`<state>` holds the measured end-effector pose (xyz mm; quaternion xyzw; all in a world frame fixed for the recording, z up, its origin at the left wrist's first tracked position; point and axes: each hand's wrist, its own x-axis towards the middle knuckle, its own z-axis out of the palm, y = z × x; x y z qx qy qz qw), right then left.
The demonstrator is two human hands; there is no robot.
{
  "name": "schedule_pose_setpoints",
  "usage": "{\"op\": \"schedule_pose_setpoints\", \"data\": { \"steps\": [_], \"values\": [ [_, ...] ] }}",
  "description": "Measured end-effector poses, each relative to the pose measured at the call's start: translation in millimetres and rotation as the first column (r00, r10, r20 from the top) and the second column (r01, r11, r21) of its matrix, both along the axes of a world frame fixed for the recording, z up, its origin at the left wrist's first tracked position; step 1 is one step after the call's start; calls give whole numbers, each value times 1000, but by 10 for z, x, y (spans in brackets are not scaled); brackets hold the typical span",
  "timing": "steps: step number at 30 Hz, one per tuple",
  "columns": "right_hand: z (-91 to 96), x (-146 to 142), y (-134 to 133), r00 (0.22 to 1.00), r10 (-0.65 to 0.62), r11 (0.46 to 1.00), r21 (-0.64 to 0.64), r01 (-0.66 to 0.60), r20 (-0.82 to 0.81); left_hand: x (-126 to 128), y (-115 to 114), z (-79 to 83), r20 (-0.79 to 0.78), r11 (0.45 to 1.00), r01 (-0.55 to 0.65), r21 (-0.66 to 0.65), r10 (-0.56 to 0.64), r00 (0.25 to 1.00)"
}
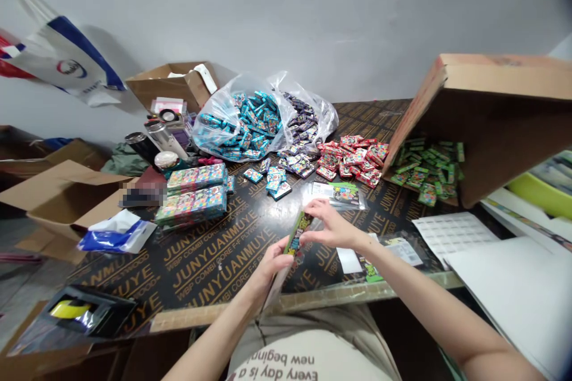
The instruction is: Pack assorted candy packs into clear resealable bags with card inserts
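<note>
Between my two hands, near the table's front edge, is a narrow printed packet [297, 236] in green and black, tilted, with what looks like a clear plastic part hanging below. My left hand [276, 261] grips its lower end, thumb on the near side. At its upper right side my right hand [328, 225] has its fingers closed on the edge. A similar flat green packet [345, 192] in clear film lies just beyond. Farther back are loose blue-and-white boxes [276, 177] and a pile of red ones [353, 158].
Clear bags hold blue packs [257, 119] and purple packs [304, 116]. A tipped carton [500, 77] stands over green packs [429, 172]. Stacked wrapped boxes [192, 205], steel tumblers [163, 137] and a tape dispenser [84, 309] are at left. Paper sheets [513, 286] lie right.
</note>
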<state>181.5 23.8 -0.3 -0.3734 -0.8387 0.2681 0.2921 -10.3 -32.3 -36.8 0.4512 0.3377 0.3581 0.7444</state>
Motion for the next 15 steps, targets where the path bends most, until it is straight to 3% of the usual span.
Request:
{"op": "schedule_pose_setpoints", "data": {
  "steps": [4, 8, 9, 11, 13, 15],
  "values": [
    [51, 25, 32, 999, 25, 992, -125, -20, 32, 48, -11, 53, 18, 998, -12, 63, 11, 1000],
    [0, 6, 72, 990, 78, 967, -233, -105, -122, 70, -14, -9, -49, 995, -90, 34, 91, 995],
    [-34, -4, 70, 982, 38, 969, -233, -82, -185, 67, -12, -30, -60, 993, -118, 9, 119, 991],
    [-125, -34, 48, 930, -165, 972, -214, 97, -329, 54, -7, -65, -73, 981, -188, -47, 184, 980],
    [-237, -78, 4, 808, -383, 917, -285, 277, -447, 35, -5, -87, -77, 964, -248, -96, 241, 967],
    [-344, -139, -48, 757, -440, 866, -451, 216, -484, 17, -3, -102, -88, 959, -262, -107, 254, 963]
  ]
}}
